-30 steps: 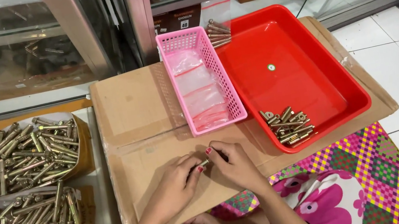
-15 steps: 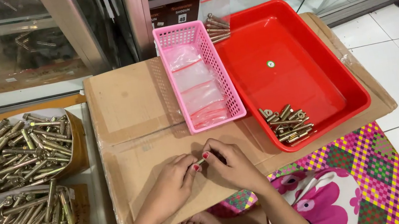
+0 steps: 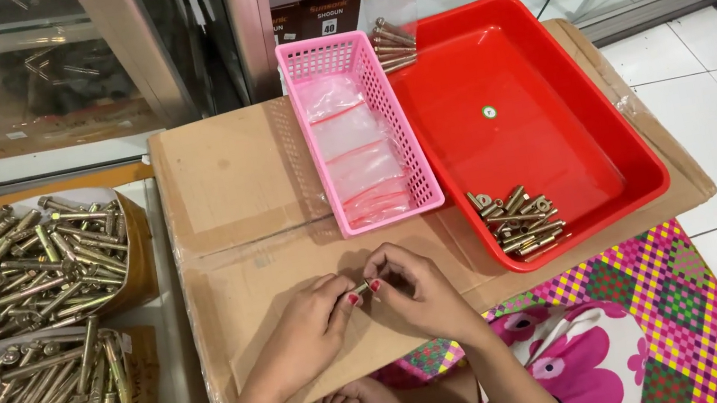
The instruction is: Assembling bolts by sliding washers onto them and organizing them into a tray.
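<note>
Seated on the floor at a flattened cardboard sheet [image 3: 250, 180], you pinch one small brass-coloured bolt [image 3: 360, 288] between both hands, low over the card and close to your body, where your eyes can check it. Your left hand [image 3: 305, 320] closes its fingertips on one end; your right hand [image 3: 421, 292] closes on the other, so each hand can turn or steady its own half of the piece.

Everything else sits within arm's reach. To your left, two open cartons of long metal anchor bolts [image 3: 23, 264] lie heaped just off the card's edge, handy to your left hand. Ahead, a pink slotted basket [image 3: 297, 58] holds a stack of small clear bags [image 3: 356, 154], laid flat so one can be lifted off the top. Touching its right side, a red plastic tray [image 3: 548, 66] keeps a small cluster of short bolts [image 3: 520, 222] in its near corner, the corner closest to your right hand. A few more bolts [image 3: 393, 41] rest behind the basket, out of the working area.
</note>
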